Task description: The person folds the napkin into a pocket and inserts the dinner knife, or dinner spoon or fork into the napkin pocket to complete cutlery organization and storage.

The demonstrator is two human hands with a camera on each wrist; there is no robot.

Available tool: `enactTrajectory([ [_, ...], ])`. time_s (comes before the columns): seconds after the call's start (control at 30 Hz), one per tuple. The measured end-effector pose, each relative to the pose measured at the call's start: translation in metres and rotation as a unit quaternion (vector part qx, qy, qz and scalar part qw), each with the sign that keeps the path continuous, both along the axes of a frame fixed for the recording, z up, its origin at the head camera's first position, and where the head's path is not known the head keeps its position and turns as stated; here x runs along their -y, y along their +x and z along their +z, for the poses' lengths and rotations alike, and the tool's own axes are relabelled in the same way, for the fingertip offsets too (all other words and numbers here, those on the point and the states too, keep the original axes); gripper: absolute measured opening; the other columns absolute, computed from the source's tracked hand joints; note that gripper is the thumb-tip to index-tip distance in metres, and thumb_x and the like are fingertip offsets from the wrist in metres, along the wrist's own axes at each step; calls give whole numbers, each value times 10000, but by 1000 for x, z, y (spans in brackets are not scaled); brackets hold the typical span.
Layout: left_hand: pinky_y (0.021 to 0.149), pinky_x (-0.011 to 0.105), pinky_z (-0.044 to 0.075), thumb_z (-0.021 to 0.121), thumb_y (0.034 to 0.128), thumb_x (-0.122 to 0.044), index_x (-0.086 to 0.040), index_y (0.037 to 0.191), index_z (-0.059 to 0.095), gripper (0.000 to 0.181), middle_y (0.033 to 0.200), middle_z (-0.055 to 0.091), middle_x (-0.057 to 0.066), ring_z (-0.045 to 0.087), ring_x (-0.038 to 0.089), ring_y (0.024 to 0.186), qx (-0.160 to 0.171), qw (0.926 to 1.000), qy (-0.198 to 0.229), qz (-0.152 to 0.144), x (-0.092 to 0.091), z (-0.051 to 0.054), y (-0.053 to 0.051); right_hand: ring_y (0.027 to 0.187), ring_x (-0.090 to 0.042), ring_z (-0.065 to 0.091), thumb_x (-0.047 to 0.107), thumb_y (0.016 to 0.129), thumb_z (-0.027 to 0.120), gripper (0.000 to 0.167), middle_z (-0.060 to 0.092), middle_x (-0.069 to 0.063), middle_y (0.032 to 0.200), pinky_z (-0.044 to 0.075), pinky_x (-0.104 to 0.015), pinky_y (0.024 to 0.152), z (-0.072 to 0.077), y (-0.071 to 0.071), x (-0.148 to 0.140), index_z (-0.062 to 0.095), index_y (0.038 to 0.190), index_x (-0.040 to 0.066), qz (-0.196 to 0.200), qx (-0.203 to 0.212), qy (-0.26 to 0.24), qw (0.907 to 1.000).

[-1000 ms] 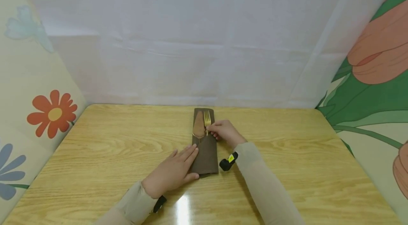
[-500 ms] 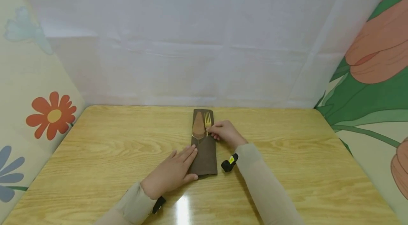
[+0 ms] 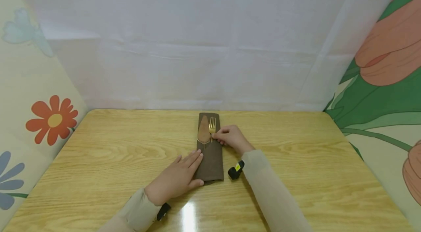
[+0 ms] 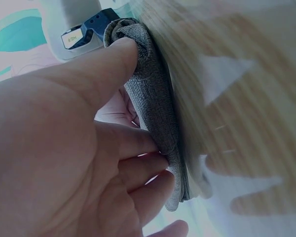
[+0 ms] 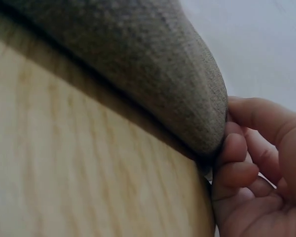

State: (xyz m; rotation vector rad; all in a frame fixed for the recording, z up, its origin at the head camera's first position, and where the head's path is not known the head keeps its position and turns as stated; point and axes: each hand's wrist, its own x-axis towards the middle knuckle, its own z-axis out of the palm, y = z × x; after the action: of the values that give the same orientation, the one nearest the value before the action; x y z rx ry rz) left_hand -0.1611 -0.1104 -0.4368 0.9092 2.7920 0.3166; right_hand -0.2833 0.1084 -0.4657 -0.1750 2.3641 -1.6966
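Note:
A folded dark brown napkin (image 3: 209,162) lies lengthwise on the table, its lower part forming a pocket. Out of the pocket sticks a cake server (image 3: 204,129) with a pointed, copper-looking blade. Beside it on the right, a gold fork (image 3: 212,124) shows its tines, with its lower end hidden in the napkin. My right hand (image 3: 232,138) pinches the fork just below its head. With fingers extended, my left hand (image 3: 175,181) rests on the napkin's left edge. In the left wrist view, the thumb touches the rolled end of the napkin (image 4: 150,94).
The wood-grain table (image 3: 115,148) reaches back to a white sheet (image 3: 204,42) hanging behind it. Flower-patterned panels (image 3: 54,120) stand at both sides. A black wrist device (image 3: 236,170) sits below the right sleeve, near the napkin.
The fork has slid slightly toward me, deeper into the napkin pocket, with my right hand moving down along with it. My left hand has stayed in place on the napkin.

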Motion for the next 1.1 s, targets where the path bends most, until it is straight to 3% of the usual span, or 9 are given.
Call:
enactTrajectory([
  [0.2,1151,624,293,622,1003,-422,58,1527,379,751,1615,307,211,317,370,1478,17,10000,-41,22,1,0,0,598,-109,541,144,892,784,108,610,23,652,461,-232,567,-4,1,0,732,860,55,-7,49,-121,9999],
  [0.5,1156,612,294,609,1005,-436,45,1534,376,752,1622,302,197,315,355,1483,41,9999,-102,56,1,-3,-2,719,-118,613,8,982,611,165,665,-44,868,545,-235,644,-15,-1,-9,669,1089,-103,12,8,-1399,9902],
  [0.63,1152,616,298,598,1014,-422,52,1528,382,731,1618,308,200,320,354,1481,-58,9999,-90,57,-1,-4,-4,733,-141,628,-9,988,600,187,647,-86,881,571,-250,663,-13,-3,-18,651,1128,-122,-124,70,-1610,9869],
  [0.77,1136,629,315,605,1016,-392,68,1506,411,699,1597,344,213,350,362,1465,-291,9995,-79,91,-3,-5,-6,761,-164,645,-11,983,593,206,658,-131,909,579,-260,685,-10,-6,-30,657,1148,-116,-291,-118,-1408,9895],
  [1.0,1106,638,355,595,1014,-417,55,1495,440,691,1570,395,208,378,367,1448,-532,9981,-297,106,-6,-4,-10,797,-206,634,-3,983,585,218,669,-194,977,560,-267,692,2,-9,-59,668,1155,-108,-438,-758,-363,9955],
  [1.1,1095,623,379,591,1019,-417,37,1468,491,646,1524,461,206,416,385,1419,-613,9980,-136,30,-2,-3,-16,776,-217,628,4,998,581,214,658,-200,978,561,-267,669,6,-13,-76,661,1161,-109,-516,-852,-34,9950],
])
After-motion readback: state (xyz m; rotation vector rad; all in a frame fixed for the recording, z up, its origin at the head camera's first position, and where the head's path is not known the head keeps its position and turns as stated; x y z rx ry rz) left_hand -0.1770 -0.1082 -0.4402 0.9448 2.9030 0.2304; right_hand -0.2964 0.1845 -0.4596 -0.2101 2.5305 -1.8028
